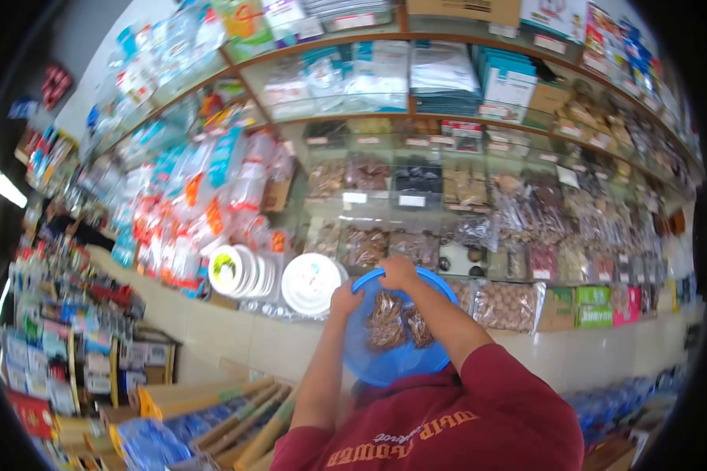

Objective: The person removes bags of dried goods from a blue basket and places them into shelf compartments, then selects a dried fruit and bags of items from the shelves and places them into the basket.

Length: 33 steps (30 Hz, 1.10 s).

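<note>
A round blue plastic basin (361,353) is held in front of my body, tilted so that its inside shows. My left hand (346,299) is closed on its upper left rim, and my right hand (399,272) grips the far rim close by. Inside the basin lie two clear plastic packets of brown dried goods: a larger packet (386,320) and a smaller packet (418,327) to its right, partly beside my right forearm. Stacked white plates (313,286) stand just left of my left hand.
Ahead, glass compartments (412,200) hold bagged dried goods below shelves of packets. Wrapped plastic ware (192,204) is piled at left. A bag of round brown items (507,306) lies low at right. Rolled goods (267,424) and bottle packs (153,443) stand behind on the left.
</note>
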Each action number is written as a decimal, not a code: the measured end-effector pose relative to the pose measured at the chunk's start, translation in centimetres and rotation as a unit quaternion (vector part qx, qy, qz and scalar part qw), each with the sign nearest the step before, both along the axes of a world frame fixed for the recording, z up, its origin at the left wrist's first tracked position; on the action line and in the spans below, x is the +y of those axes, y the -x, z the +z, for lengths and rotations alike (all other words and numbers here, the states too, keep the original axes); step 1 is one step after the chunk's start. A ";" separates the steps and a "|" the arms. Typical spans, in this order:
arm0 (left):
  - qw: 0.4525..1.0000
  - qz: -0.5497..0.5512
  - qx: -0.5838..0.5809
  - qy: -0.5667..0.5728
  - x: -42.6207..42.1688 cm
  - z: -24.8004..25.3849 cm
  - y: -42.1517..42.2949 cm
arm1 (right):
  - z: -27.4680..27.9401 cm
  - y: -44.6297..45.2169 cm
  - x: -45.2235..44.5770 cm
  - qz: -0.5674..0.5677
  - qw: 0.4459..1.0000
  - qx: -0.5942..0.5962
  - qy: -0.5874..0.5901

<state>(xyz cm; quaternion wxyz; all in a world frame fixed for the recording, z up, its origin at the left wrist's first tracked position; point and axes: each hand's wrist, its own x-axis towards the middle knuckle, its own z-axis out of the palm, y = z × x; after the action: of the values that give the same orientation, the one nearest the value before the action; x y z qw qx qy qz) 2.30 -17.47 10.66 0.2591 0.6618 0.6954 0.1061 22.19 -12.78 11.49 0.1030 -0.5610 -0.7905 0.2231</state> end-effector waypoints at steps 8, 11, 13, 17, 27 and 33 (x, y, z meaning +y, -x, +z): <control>0.973 -0.229 -0.033 -0.012 2.0 -4.3 -7.2 | -1.5 -7.6 -5.8 -0.222 0.969 -0.059 0.089; 0.956 -0.293 -0.018 -0.004 1.0 -1.1 -12.4 | -0.4 -11.9 -9.5 -0.297 0.944 -0.069 0.129; 0.939 -0.342 -0.020 0.008 1.2 -1.5 -15.9 | -0.5 -15.0 -11.3 -0.342 0.928 -0.043 0.142; 0.906 -0.424 -0.005 -0.009 -0.5 -0.7 -22.8 | 1.2 -21.0 -15.7 -0.414 0.896 -0.004 0.159; 0.842 -0.536 -0.016 -0.054 -10.4 1.9 -39.6 | 2.6 -33.5 -30.5 -0.538 0.836 0.021 0.106; 0.816 -0.577 -0.012 -0.039 -17.2 3.1 -46.3 | 4.2 -37.5 -38.4 -0.609 0.785 -0.001 0.116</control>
<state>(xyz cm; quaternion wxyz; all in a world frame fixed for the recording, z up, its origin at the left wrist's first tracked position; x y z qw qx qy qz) 48.61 -34.72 13.76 0.2549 0.9500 0.1782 -0.0282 59.65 -51.17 15.73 0.1513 -0.9337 -0.2527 0.2035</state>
